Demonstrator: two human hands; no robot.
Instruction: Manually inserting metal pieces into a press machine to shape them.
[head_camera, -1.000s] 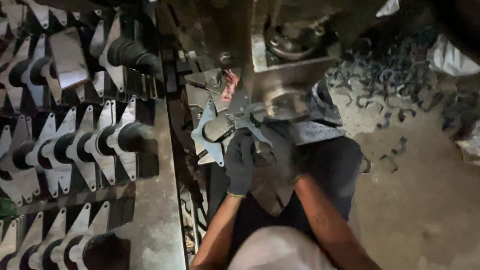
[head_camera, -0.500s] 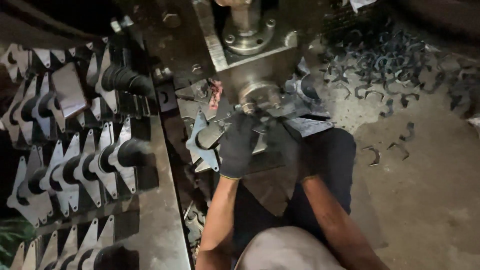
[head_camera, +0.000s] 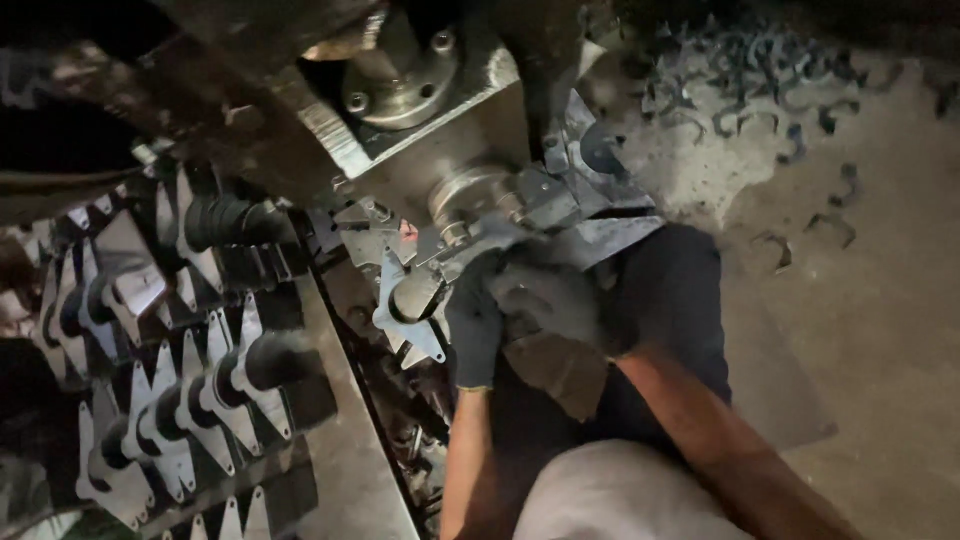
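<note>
My left hand (head_camera: 474, 322), in a dark glove, grips a flat metal part with pointed flanges and a round cup at its middle (head_camera: 412, 300), held just below the press die (head_camera: 470, 195). My right hand (head_camera: 550, 300), in a grey glove, is closed around the same part from the right, close against my left hand. Both hands sit in front of the heavy press machine (head_camera: 420, 100), above my dark-trousered leg (head_camera: 670, 300).
Rows of stamped flanged parts with dark cups (head_camera: 180, 390) stand on a metal table (head_camera: 350, 470) at the left. Curved metal scraps (head_camera: 740, 80) lie scattered on the concrete floor (head_camera: 880, 330) at the upper right. A flat metal sheet (head_camera: 600, 240) lies by the die.
The view has shifted so the press and die sit lower and more to the right. Both hands have stayed on the flanged part near the die.
</note>
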